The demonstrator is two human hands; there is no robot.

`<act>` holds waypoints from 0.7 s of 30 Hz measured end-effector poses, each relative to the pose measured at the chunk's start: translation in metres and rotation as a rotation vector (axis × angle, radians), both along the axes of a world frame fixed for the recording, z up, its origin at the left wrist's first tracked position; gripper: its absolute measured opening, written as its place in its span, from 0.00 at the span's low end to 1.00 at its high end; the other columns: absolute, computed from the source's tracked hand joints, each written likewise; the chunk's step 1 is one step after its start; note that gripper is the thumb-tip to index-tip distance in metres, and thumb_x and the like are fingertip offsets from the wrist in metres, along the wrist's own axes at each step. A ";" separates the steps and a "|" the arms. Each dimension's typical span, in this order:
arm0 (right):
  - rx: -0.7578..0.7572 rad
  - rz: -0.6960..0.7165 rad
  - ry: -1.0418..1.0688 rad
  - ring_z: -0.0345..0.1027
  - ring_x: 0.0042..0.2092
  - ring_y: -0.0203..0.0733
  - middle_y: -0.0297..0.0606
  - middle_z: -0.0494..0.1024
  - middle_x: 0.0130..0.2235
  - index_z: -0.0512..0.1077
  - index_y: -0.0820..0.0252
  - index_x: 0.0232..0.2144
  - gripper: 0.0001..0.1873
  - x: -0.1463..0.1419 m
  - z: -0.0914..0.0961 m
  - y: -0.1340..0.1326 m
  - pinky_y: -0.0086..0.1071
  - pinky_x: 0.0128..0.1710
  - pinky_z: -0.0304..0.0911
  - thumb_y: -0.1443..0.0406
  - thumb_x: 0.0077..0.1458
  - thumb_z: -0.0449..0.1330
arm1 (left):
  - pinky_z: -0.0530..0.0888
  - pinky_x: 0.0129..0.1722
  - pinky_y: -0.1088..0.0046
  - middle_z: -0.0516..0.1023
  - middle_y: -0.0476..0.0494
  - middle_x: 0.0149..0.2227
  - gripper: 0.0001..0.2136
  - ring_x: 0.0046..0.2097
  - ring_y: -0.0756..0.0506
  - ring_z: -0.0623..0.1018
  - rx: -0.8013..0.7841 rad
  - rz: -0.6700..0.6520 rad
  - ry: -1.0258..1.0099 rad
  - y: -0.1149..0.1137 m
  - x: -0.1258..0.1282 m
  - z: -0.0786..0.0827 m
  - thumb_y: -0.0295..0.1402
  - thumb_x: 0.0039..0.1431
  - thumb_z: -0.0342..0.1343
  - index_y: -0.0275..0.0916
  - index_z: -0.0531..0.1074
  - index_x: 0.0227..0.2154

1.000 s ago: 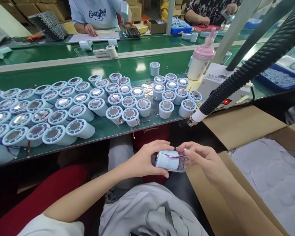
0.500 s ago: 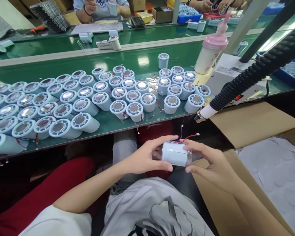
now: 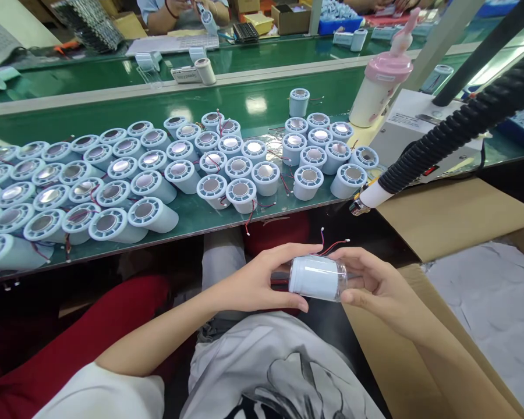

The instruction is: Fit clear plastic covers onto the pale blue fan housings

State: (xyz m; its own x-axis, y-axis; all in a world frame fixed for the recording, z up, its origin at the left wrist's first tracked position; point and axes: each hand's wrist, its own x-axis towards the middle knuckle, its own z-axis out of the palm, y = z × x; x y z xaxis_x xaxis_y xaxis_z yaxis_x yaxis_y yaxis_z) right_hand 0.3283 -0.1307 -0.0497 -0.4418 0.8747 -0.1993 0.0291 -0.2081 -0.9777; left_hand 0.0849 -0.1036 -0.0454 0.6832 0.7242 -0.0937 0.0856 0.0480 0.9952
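Note:
Over my lap I hold a pale blue cylinder (image 3: 315,278) lying on its side, with a clear end towards the right. My left hand (image 3: 262,280) grips its left end with thumb below and fingers above. My right hand (image 3: 373,284) is wrapped round the clear right end. Thin red wires (image 3: 332,244) with small white plugs stick up from the cylinder's top. Several similar pale blue cylinders (image 3: 240,192) with round metal centres stand on the green bench (image 3: 192,218) in front of me.
A black corrugated hose with a white nozzle (image 3: 369,199) hangs at the right above an open cardboard box (image 3: 445,215) lined with white paper. A pink-capped bottle (image 3: 378,87) stands on a grey machine. Other people's hands (image 3: 187,9) work across the far conveyor.
The wires that lay across the cylinder's side now stick up free from its top. My right hand has shifted from the wires to gripping the clear end. The view has tilted down slightly.

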 end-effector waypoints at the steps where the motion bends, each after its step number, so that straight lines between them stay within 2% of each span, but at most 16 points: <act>1: -0.022 -0.006 0.008 0.71 0.49 0.42 0.35 0.75 0.49 0.70 0.47 0.48 0.19 0.000 0.000 0.000 0.30 0.43 0.71 0.60 0.54 0.67 | 0.72 0.57 0.58 0.68 0.38 0.60 0.37 0.59 0.38 0.71 0.010 0.004 0.001 0.000 0.000 0.001 0.30 0.47 0.69 0.47 0.63 0.61; 7: -0.155 -0.049 0.068 0.73 0.42 0.44 0.39 0.78 0.42 0.69 0.53 0.47 0.20 -0.003 0.000 0.001 0.32 0.38 0.72 0.57 0.53 0.67 | 0.73 0.56 0.60 0.68 0.39 0.60 0.36 0.60 0.38 0.70 0.053 0.006 -0.009 0.000 -0.001 0.002 0.29 0.47 0.69 0.49 0.65 0.60; 14: -0.266 -0.115 0.129 0.72 0.31 0.36 0.35 0.77 0.34 0.69 0.57 0.42 0.20 -0.008 -0.006 0.002 0.28 0.29 0.72 0.52 0.53 0.66 | 0.72 0.57 0.62 0.66 0.39 0.61 0.36 0.62 0.38 0.68 0.135 -0.013 0.009 0.000 -0.003 0.001 0.29 0.48 0.68 0.49 0.63 0.61; 21: -0.368 -0.096 0.136 0.74 0.26 0.37 0.33 0.77 0.26 0.66 0.59 0.37 0.26 -0.013 -0.008 0.002 0.26 0.25 0.72 0.44 0.52 0.61 | 0.70 0.58 0.62 0.66 0.38 0.62 0.35 0.63 0.38 0.66 0.210 -0.031 0.023 0.001 -0.002 0.000 0.29 0.49 0.68 0.47 0.63 0.61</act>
State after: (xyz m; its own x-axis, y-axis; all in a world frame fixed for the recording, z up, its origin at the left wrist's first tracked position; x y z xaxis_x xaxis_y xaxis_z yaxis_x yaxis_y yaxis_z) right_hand 0.3154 -0.1288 -0.0578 -0.4056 0.7942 -0.4525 -0.1322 -0.5408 -0.8307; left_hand 0.0824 -0.1027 -0.0449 0.7052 0.7077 0.0417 0.1063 -0.1637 0.9808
